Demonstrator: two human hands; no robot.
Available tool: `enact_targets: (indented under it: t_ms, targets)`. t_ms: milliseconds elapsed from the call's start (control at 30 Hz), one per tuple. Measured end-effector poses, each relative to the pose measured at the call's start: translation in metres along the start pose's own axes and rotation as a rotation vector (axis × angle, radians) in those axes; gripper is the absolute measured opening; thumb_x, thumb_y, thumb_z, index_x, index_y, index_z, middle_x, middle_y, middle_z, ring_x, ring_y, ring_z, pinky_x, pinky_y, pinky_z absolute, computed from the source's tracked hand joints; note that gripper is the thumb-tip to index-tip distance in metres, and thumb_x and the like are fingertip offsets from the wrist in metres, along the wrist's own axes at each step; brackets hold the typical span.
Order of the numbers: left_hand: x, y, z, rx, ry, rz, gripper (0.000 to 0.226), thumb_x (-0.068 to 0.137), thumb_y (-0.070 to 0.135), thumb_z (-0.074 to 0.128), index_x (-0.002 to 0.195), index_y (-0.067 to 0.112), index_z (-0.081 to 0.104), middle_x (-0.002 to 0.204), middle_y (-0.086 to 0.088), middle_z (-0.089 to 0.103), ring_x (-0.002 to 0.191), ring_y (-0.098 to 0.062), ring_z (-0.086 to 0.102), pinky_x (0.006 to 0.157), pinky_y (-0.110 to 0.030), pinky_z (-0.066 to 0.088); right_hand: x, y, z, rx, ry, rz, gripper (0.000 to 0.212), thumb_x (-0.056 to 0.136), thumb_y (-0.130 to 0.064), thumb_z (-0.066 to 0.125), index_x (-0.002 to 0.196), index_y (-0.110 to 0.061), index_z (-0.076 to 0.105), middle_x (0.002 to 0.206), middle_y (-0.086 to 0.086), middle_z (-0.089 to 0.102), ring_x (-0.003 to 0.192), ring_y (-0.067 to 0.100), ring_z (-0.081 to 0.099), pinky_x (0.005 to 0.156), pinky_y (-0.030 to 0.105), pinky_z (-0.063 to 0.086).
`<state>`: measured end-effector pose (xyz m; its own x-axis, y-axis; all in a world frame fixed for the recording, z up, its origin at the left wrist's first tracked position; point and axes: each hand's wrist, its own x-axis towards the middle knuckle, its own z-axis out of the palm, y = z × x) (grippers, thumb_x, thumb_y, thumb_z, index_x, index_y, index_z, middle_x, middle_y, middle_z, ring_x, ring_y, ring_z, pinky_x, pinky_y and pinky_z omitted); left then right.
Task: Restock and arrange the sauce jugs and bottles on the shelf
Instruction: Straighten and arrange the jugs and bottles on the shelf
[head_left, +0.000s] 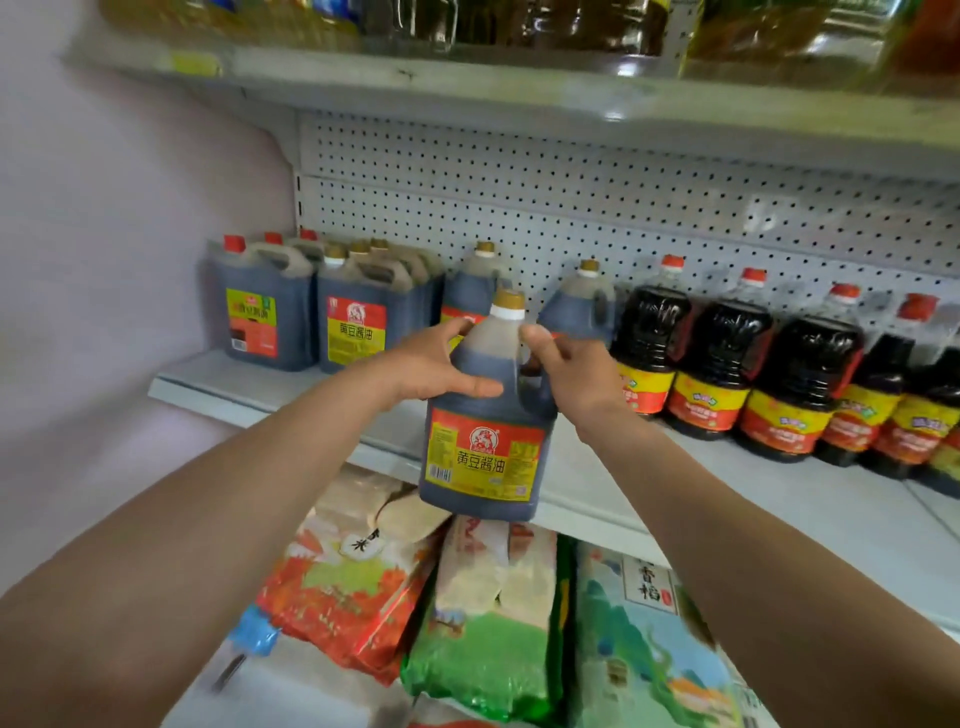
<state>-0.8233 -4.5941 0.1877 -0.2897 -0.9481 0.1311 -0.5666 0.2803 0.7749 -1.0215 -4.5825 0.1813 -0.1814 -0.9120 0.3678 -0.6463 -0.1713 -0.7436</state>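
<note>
I hold a dark soy sauce jug (485, 447) with a gold cap and a red and yellow label in front of the white shelf (737, 483), its base at the shelf's front edge. My right hand (571, 374) grips its handle. My left hand (436, 364) presses on its left shoulder, thumb near the neck. On the shelf at the left stand several jugs of the same kind (358, 317) and red-capped jugs (257, 312). Two more gold-capped jugs (576, 301) stand behind the held one.
A row of dark red-capped bottles (722, 353) fills the shelf's right side. A pegboard back panel (571, 208) closes the rear. An upper shelf (467, 78) carries oil bottles. Rice bags (493, 623) lie below. A pale wall (104, 260) bounds the left.
</note>
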Motion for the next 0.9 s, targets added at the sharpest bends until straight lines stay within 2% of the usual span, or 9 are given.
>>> enact_targets:
  t_ms: [100, 167, 233, 400, 500, 567, 700, 800, 900]
  targets:
    - [0.03, -0.015, -0.016, -0.014, 0.028, 0.021, 0.091, 0.067, 0.043, 0.089, 0.144, 0.029, 0.042, 0.133, 0.01, 0.058, 0.117, -0.013, 0.059, 0.093, -0.033, 0.052, 0.029, -0.007, 0.022, -0.004, 0.046, 0.002, 0.059, 0.089, -0.071, 0.051, 0.073, -0.018, 0.072, 0.076, 0.003, 0.072, 0.079, 0.025, 0.066, 0.079, 0.038, 0.053]
    - [0.049, -0.025, -0.027, -0.028, 0.02, 0.026, 0.088, 0.067, 0.041, 0.09, 0.141, 0.028, 0.044, 0.132, 0.007, 0.06, 0.114, -0.015, 0.061, 0.09, -0.036, 0.055, 0.047, -0.01, 0.036, -0.015, 0.071, 0.005, 0.06, 0.088, -0.072, 0.051, 0.074, -0.018, 0.072, 0.082, 0.007, 0.073, 0.082, 0.028, 0.067, 0.08, 0.04, 0.054]
    - [0.067, -0.036, -0.036, -0.025, 0.009, 0.038, 0.089, 0.066, 0.038, 0.09, 0.141, 0.027, 0.044, 0.134, 0.004, 0.06, 0.114, -0.017, 0.062, 0.097, -0.041, 0.053, 0.063, -0.009, 0.053, -0.05, 0.065, 0.002, 0.06, 0.089, -0.073, 0.048, 0.076, -0.019, 0.07, 0.081, 0.008, 0.072, 0.081, 0.029, 0.067, 0.075, 0.039, 0.053]
    - [0.11, -0.054, -0.049, 0.096, 0.013, 0.093, 0.09, 0.068, 0.038, 0.089, 0.143, 0.024, 0.043, 0.137, 0.004, 0.057, 0.118, -0.017, 0.058, 0.096, -0.034, 0.05, 0.097, -0.004, 0.078, -0.008, 0.071, 0.009, 0.056, 0.091, -0.068, 0.051, 0.075, -0.017, 0.067, 0.068, 0.002, 0.064, 0.07, 0.023, 0.061, 0.062, 0.033, 0.045]
    - [0.13, -0.059, -0.054, 0.189, -0.007, 0.125, 0.094, 0.065, 0.043, 0.09, 0.143, 0.024, 0.041, 0.139, 0.004, 0.056, 0.12, -0.02, 0.057, 0.095, -0.035, 0.05, 0.101, 0.015, 0.08, 0.108, -0.078, -0.044, 0.038, 0.086, -0.049, 0.073, 0.105, -0.017, 0.064, 0.093, 0.0, 0.069, 0.09, 0.021, 0.066, 0.074, 0.036, 0.055]
    - [0.14, -0.06, -0.058, 0.223, -0.048, 0.145, 0.097, 0.065, 0.042, 0.09, 0.145, 0.024, 0.037, 0.139, 0.004, 0.054, 0.121, -0.02, 0.056, 0.094, -0.033, 0.049, 0.095, 0.03, 0.083, 0.12, -0.206, -0.038, 0.064, 0.069, -0.036, 0.09, 0.12, -0.023, 0.053, 0.112, -0.005, 0.067, 0.105, 0.018, 0.065, 0.086, 0.039, 0.057]
    - [0.157, -0.055, -0.064, 0.281, -0.116, 0.184, 0.107, 0.063, 0.041, 0.092, 0.149, 0.029, 0.028, 0.141, 0.003, 0.052, 0.12, -0.02, 0.055, 0.096, -0.038, 0.05, 0.097, 0.034, 0.086, -0.013, -0.198, -0.047, 0.073, 0.065, -0.02, 0.093, 0.119, -0.027, 0.044, 0.106, -0.013, 0.057, 0.097, 0.011, 0.057, 0.071, 0.019, 0.049]
    - [0.17, -0.055, -0.065, 0.356, -0.082, 0.189, 0.102, 0.06, 0.041, 0.093, 0.144, 0.027, 0.035, 0.137, 0.001, 0.056, 0.116, -0.022, 0.057, 0.091, -0.035, 0.049, 0.109, 0.034, 0.091, -0.093, -0.182, -0.064, 0.071, 0.065, -0.025, 0.093, 0.116, -0.025, 0.043, 0.104, -0.011, 0.056, 0.092, 0.011, 0.056, 0.064, 0.015, 0.044]
    - [0.187, -0.056, -0.063, 0.429, -0.045, 0.183, 0.1, 0.055, 0.048, 0.093, 0.137, 0.027, 0.039, 0.134, -0.004, 0.059, 0.117, -0.027, 0.057, 0.096, -0.043, 0.051, 0.124, 0.033, 0.098, -0.124, -0.19, -0.05, 0.073, 0.068, -0.026, 0.092, 0.121, -0.021, 0.042, 0.11, -0.007, 0.056, 0.097, 0.017, 0.056, 0.062, 0.014, 0.041]
